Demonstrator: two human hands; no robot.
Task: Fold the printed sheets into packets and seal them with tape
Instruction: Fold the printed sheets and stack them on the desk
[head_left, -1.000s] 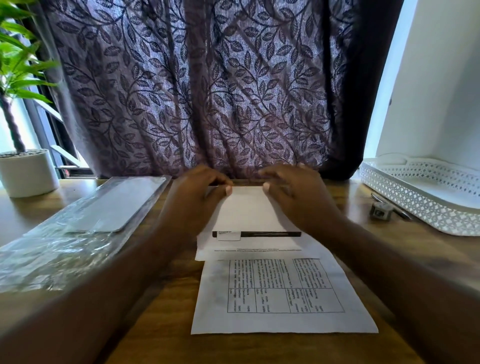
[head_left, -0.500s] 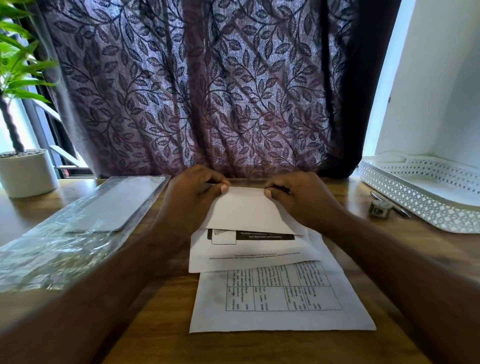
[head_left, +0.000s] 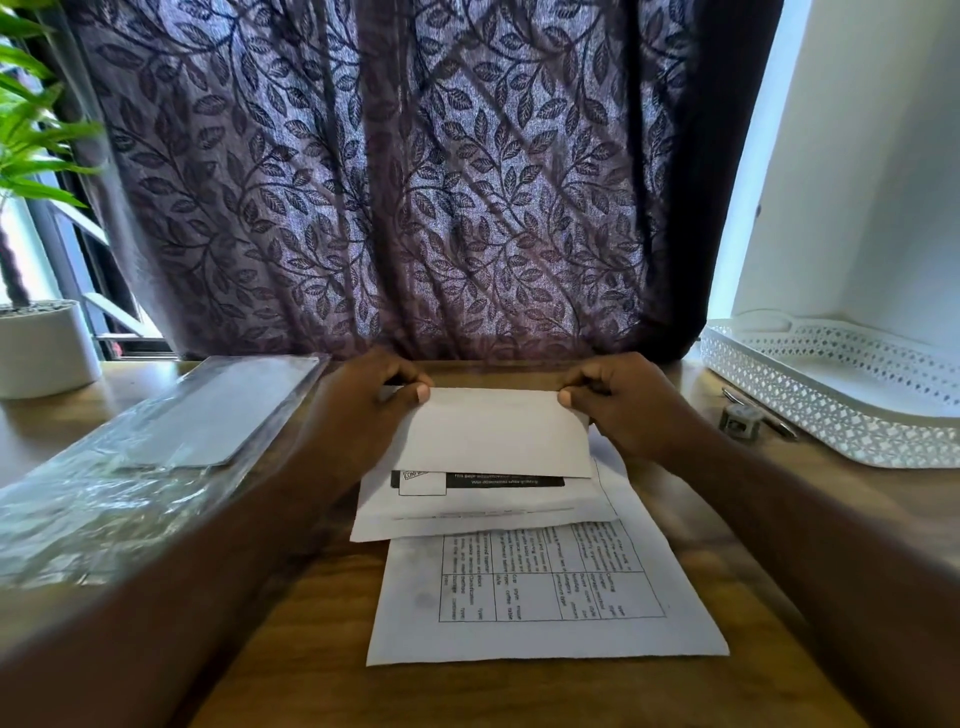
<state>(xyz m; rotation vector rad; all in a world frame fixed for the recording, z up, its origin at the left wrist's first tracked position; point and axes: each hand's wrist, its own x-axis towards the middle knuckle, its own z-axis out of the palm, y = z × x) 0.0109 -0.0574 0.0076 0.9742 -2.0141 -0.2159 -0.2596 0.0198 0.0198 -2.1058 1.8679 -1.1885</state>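
Observation:
A printed sheet (head_left: 493, 436) is bent over on itself at the far middle of the wooden table, its blank back facing me and a black printed band showing under the flap. My left hand (head_left: 363, 410) pinches the fold's upper left corner. My right hand (head_left: 618, 405) pinches the upper right corner. Under it lies a flat printed sheet (head_left: 545, 597) with a table of text, nearer to me. A small tape dispenser (head_left: 740, 422) sits to the right of my right hand.
A clear plastic sleeve (head_left: 156, 452) with a grey sheet inside lies at the left. A white potted plant (head_left: 41, 343) stands at the far left. A white perforated tray (head_left: 841, 400) stands at the right, with a pen beside it. A leaf-patterned curtain (head_left: 389, 182) hangs behind the table.
Both hands have drawn the sheet's far edge towards me, so the folded flap is longer. My hands have slid apart from the middle to the corners of the fold.

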